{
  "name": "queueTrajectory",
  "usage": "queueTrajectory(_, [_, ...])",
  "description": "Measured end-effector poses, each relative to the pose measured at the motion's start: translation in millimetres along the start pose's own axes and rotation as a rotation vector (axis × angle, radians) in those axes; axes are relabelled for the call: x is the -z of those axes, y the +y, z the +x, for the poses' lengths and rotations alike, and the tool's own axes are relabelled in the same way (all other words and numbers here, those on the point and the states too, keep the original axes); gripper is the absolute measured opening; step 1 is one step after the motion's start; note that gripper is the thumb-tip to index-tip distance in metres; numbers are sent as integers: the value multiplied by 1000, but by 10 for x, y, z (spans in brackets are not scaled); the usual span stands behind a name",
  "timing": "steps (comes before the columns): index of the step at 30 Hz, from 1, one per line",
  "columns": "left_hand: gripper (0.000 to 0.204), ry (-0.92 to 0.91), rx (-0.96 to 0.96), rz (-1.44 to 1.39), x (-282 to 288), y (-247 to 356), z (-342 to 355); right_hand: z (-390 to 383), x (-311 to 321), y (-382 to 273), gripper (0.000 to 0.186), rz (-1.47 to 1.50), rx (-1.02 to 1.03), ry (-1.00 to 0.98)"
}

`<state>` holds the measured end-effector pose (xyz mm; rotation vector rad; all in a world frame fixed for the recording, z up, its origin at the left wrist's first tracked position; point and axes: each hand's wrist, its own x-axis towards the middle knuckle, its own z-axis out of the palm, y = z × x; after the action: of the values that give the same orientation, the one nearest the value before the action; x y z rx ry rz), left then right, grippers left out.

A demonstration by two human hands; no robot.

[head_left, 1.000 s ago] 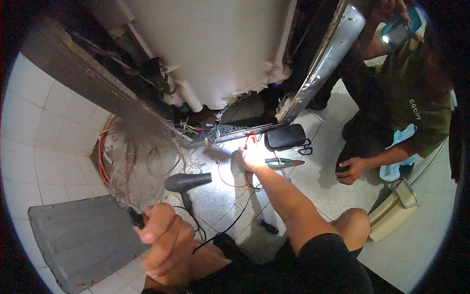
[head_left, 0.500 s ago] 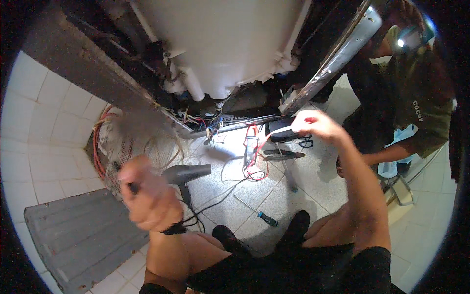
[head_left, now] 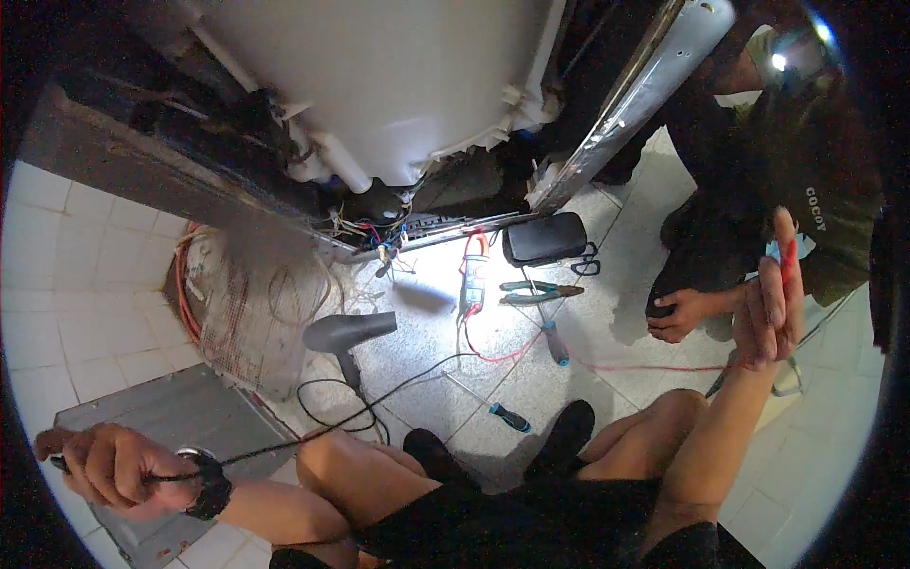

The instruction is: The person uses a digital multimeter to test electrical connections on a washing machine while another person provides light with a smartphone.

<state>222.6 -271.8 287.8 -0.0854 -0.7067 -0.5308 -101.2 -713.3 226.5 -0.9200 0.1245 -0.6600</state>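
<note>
At the lower left of the frame, the left grip [head_left: 123, 465] is closed, fingers curled round the black lead [head_left: 313, 434], which runs up and right toward the centre. The hair dryer [head_left: 349, 332] lies between this grip and the meter [head_left: 474, 275]. The meter rests on the floor near mid-frame, up and right of the left grip, its long axis nearly top to bottom, red clamp end uppermost. Just right of it lie the pliers [head_left: 540, 293]. The red lead [head_left: 654, 368] stretches toward the right grip [head_left: 770, 318] at the frame's right, closed on the red probe [head_left: 790, 261], one finger extended upward. From there the meter lies left and slightly up; this grip looks nearer.
</note>
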Motion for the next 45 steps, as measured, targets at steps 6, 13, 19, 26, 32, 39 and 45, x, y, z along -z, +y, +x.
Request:
queueTrajectory(6, [34, 169, -119, 1430, 44, -356, -122, -13, 13, 180, 34, 48, -172, -166])
queueTrajectory(13, [32, 549, 183, 1128, 406, -1387, -390, 54, -89, 515, 34, -267, -476, -218])
queueTrajectory(19, [26, 609, 1249, 840, 746, -2411, -1360, 22, -586, 925, 25, -945, -702, -665])
queueTrajectory(26, [22, 480, 1236, 897, 881, -2689, -1749, -169, -292, 1179, 23, -1220, -807, -507])
queueTrajectory(32, [21, 499, 1183, 944, 975, -2755, -1814, -177, -163, 1303, 21, -1122, -883, -509])
queueTrajectory(39, [21, 555, 1227, 918, 1120, -2816, -1977, -175, -41, 1421, 20, -1117, -910, -566])
queueTrajectory(45, [22, 839, 1438, 578, 1068, -2838, -2138, -224, 18, 1461, 22, -1140, -1159, -668])
